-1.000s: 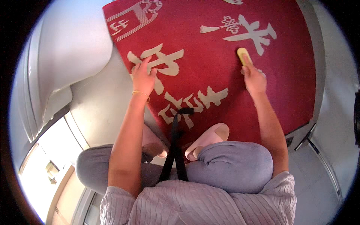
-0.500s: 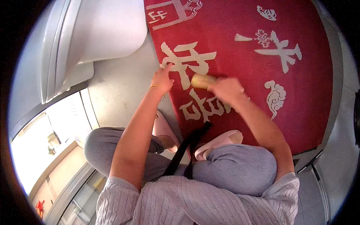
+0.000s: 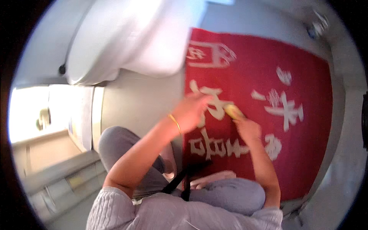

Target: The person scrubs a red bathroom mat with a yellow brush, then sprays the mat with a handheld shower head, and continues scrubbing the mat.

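Observation:
A large red mat (image 3: 245,84) with cream characters and cloud shapes lies on the floor in front of me. My right hand (image 3: 248,129) is closed round a yellow, oblong, brush-like tool (image 3: 234,112). The tool's far end is over a cream character in the mat's left half; its underside is hidden. My left hand (image 3: 193,110), slightly smeared by motion, hovers at the mat's left edge over the same character. Its fingers look loosely spread and seem to hold nothing. A thin yellow band (image 3: 174,123) circles the left wrist.
A white toilet-like fixture (image 3: 153,50) stands beyond the mat's left edge, above a grey floor (image 3: 142,96). My bent knees (image 3: 230,195) are close to the mat's near edge, with a pink slipper (image 3: 214,178) on it. A dark strap (image 3: 188,174) hangs between them.
The view has shifted, so the mat sits lower and more of its far edge shows. My left hand has come closer to the tool. The tool in my right hand now tilts differently.

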`<state>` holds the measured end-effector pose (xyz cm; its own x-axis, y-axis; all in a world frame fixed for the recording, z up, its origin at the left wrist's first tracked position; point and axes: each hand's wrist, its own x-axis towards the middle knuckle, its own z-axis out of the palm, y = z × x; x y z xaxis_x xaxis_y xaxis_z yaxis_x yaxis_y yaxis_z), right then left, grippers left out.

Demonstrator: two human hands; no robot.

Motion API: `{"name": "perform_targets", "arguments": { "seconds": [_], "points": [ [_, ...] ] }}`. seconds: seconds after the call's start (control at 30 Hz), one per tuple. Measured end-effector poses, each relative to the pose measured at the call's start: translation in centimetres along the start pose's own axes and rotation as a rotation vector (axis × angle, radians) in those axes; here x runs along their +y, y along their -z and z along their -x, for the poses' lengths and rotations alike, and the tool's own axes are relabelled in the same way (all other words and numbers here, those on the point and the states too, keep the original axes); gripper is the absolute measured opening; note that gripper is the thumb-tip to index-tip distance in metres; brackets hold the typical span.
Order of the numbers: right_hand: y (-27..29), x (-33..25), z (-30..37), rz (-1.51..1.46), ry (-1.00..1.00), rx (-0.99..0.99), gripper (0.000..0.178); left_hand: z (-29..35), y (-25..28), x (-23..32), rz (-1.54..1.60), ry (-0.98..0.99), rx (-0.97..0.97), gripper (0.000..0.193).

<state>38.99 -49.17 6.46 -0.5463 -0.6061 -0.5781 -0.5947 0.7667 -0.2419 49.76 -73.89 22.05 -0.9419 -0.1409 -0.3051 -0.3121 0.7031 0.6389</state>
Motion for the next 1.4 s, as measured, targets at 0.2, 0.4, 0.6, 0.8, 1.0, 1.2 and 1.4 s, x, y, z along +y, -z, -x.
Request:
{"name": "perform_targets", "arguments": {
  "seconds": [0.2,0.4,0.6,0.8,1.0,1.2,1.4],
  "points": [
    [13.6,1.1,-0.3,-0.082,0.113,0.562,0.046,5.7,8.0,6.3,0.081,-0.381,0.103,0.061],
    [17.2,-6.8,1.1,-0.136,0.241,0.444,0.053,4.9,6.1,3.8,0.343,-0.258,0.145,0.049],
    [17.6,-10.4,7.6,-0.342,0.114,0.139,0.055,2.9,6.4,1.9,0.513,-0.152,0.198,0.028],
    [21.4,-17.6,18.5,-0.67,-0.002,-0.099,0.051,9.0,10.0,-0.1,0.804,0.16,0.202,0.017],
    [27.5,-22.9,24.7,-0.759,-0.077,-0.221,0.053,20.9,18.9,1.9,1.078,0.412,0.422,0.009],
    [31.1,-28.7,30.3,-0.797,-0.05,-0.269,0.052,26.0,36.5,-8.8,1.155,0.663,1.246,0.018],
    [34.2,-32.8,34.1,-0.752,-0.053,-0.292,0.053,23.2,50.9,-15.8,1.588,0.834,1.353,0.048]
  ]
}}
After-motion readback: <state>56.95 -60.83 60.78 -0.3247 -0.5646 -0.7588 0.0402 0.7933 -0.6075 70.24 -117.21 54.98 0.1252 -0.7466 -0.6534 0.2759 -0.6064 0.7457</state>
